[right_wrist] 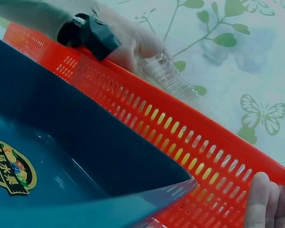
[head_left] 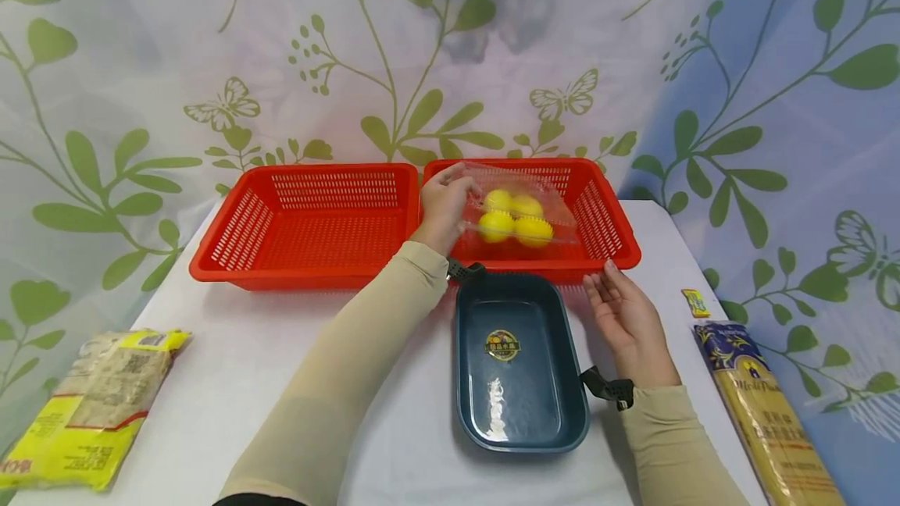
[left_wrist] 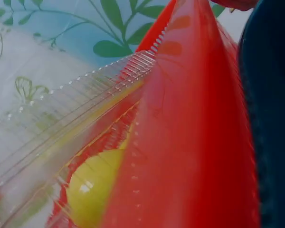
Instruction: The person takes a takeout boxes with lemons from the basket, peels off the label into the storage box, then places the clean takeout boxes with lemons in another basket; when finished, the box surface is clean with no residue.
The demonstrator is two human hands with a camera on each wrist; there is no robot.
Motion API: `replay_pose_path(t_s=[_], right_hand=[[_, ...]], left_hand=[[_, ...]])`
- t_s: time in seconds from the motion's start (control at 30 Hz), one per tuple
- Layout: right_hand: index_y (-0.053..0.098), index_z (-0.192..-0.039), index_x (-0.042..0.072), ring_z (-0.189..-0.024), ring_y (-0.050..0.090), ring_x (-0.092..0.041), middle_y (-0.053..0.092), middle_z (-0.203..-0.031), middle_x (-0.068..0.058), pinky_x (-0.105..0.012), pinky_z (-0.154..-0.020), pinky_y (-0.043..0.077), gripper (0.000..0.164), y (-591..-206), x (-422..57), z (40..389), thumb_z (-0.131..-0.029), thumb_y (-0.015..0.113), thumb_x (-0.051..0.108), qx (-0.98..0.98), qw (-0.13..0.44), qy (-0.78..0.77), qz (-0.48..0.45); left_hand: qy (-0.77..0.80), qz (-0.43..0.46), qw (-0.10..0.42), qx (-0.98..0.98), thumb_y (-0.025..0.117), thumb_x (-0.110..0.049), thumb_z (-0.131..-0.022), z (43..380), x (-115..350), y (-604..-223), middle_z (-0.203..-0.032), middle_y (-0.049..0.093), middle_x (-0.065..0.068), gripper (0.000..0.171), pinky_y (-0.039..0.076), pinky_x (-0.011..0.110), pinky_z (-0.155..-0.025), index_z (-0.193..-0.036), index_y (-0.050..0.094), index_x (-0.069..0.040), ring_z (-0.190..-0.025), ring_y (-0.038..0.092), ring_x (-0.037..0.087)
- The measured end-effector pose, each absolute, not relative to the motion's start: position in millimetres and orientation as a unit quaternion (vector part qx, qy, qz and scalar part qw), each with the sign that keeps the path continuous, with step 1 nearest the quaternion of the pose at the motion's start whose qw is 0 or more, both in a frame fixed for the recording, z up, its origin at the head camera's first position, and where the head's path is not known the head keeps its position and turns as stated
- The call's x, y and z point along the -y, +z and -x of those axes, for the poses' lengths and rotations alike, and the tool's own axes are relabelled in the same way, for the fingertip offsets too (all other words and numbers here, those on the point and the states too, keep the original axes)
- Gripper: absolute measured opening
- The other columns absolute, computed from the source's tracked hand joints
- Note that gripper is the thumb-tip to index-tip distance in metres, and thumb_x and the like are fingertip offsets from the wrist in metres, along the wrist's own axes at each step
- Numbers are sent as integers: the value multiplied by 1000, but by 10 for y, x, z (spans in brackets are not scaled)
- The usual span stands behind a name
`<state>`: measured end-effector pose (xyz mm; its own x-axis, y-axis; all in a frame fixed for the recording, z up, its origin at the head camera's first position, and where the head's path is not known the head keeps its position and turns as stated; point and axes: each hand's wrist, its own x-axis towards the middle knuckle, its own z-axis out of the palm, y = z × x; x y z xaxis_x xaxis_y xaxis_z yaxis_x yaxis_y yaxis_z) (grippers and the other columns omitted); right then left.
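My left hand grips the left end of a clear plastic clamshell box over the right red basket. Several round yellow fruits show through the plastic; one yellow fruit is seen up close in the left wrist view. At the front right corner of that basket, my right hand is turned palm up and holds the rim, its fingers against the outer slotted wall. Between my forearms stands a dark blue tray with a round fruit sticker on its floor.
A second red basket stands to the left, side by side with the first. At the left table edge lies a yellow-and-clear food packet. On the right lie a pasta bag and a small yellow-green sachet. A patterned cloth hangs behind.
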<state>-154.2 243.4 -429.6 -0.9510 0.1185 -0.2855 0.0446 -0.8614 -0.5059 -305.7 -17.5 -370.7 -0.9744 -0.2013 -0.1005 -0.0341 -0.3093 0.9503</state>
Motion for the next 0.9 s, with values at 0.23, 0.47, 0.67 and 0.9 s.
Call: replay_pose_path(t_s=[0.23, 0.47, 0.67, 0.9], right_hand=[[29, -164, 14, -112, 61, -18, 59, -133, -10, -32, -99, 54, 76, -4305, -2422, 1542, -100, 70, 5, 261, 16, 951, 162], [32, -162, 12, -104, 63, -18, 63, -120, -10, -32, -98, 54, 72, -4282, -2440, 1582, -101, 69, 5, 255, 15, 952, 166], [35, -160, 13, -111, 62, -18, 60, -128, -9, -32, -98, 54, 69, -4318, -2429, 1603, -101, 70, 7, 264, 11, 950, 166], [40, -158, 13, -113, 61, -18, 60, -128, -8, -32, -99, 53, 66, -4281, -2460, 1595, -101, 71, 8, 266, -3, 948, 177]], left_hand=[[-776, -89, -59, 622, 69, -8, -95, 3179, 305, -3695, -130, 59, 2, 47, 54, 40, -89, -142, 62, -13, -115, 53, 28], [-683, -41, -151, 714, 60, -8, -104, 3222, 416, -3623, -140, 47, 12, 56, 50, 43, -101, -156, 41, -19, -122, 50, 32], [-644, -13, -204, 738, 59, -6, -105, 3210, 470, -3614, -138, 46, 17, 67, 48, 50, -107, -163, 25, -12, -132, 48, 40], [-645, 16, -161, 747, 60, -20, -108, 3120, 539, -3485, -148, 47, 13, 56, 44, 49, -112, -158, 40, -5, -138, 45, 39]])
